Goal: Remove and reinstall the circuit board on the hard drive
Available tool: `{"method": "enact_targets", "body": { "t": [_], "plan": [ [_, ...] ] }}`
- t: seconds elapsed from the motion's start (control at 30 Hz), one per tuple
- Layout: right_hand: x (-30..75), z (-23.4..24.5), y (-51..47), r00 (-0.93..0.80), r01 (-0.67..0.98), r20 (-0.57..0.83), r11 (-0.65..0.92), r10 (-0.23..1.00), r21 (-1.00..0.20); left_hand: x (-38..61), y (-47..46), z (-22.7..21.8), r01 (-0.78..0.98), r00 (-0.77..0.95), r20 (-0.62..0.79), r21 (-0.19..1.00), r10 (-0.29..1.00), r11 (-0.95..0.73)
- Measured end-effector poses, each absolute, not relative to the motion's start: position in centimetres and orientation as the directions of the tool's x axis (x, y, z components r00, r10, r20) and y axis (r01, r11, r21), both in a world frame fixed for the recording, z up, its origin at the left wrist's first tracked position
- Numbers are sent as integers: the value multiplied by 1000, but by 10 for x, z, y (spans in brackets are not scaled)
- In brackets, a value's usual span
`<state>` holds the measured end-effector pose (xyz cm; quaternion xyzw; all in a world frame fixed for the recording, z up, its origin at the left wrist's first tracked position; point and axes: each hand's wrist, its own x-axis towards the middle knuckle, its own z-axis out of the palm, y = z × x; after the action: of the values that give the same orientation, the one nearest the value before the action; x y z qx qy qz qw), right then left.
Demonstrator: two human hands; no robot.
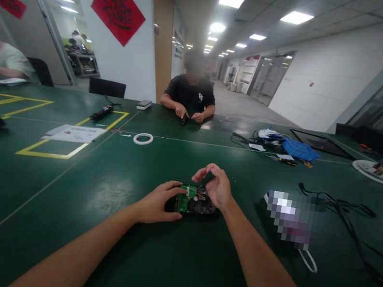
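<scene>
A hard drive with a green circuit board lies on the green table in front of me, board side up. My left hand grips its left end, thumb along the near edge and fingers over the far edge and board. Above the far right part of the drive is my right hand, its fingers loosely curled and apart, with nothing visible in them. Its wrist side covers the drive's right far corner.
A white ring and a paper sheet lie farther left. To the right are a blurred phone-like object, black cables, a blue basket and a white round grille. A person sits opposite.
</scene>
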<state>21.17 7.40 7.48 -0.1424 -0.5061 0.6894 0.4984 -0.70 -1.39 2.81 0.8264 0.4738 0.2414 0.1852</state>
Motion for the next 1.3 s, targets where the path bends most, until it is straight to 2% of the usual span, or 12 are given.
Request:
{"method": "enact_targets", "body": {
  "t": [0.1, 0.4, 0.63, 0.83, 1.03, 1.1, 1.13, 1.17, 1.2, 1.23, 1.27, 1.3],
  "plan": [
    [209, 76, 74, -492, -503, 272, -14, 827, -864, -7, -14, 30, 691, 433, 228, 538, 872, -483],
    [211, 76, 74, -449, -446, 316, 97, 836, -890, -9, -14, 28, 683, 430, 247, 539, 868, -492],
    [203, 72, 69, -428, -485, 235, -3, 873, -874, -5, -16, 29, 695, 413, 251, 535, 875, -481],
    [199, 66, 68, -342, -456, 258, 81, 904, -886, 1, -15, 25, 731, 390, 260, 495, 883, -469],
    [213, 67, 83, -261, -442, 319, 181, 911, -879, 1, -15, 24, 720, 402, 261, 502, 878, -479],
    [232, 69, 97, -176, -286, 327, 269, 929, -920, -1, -14, 24, 706, 404, 253, 525, 879, -476],
    [245, 70, 105, -121, -124, 326, 312, 938, -942, -3, -13, 24, 703, 400, 248, 535, 882, -469],
    [259, 70, 114, -57, 110, 330, 335, 942, -936, -6, -11, 24, 706, 390, 246, 539, 887, -459],
    [274, 70, 122, -25, 386, 332, 316, 943, -867, -10, -9, 23, 715, 371, 249, 538, 895, -447],
    [289, 69, 130, -8, 647, 312, 243, 950, -723, -13, -6, 22, 731, 343, 259, 530, 903, -430],
    [302, 67, 137, -2, 831, 242, 136, 970, -540, -18, -3, 20, 751, 308, 273, 518, 911, -409],
    [314, 64, 143, 25, 877, 196, 72, 980, -474, -22, 0, 18, 771, 268, 289, 508, 919, -384]
  ]
}}
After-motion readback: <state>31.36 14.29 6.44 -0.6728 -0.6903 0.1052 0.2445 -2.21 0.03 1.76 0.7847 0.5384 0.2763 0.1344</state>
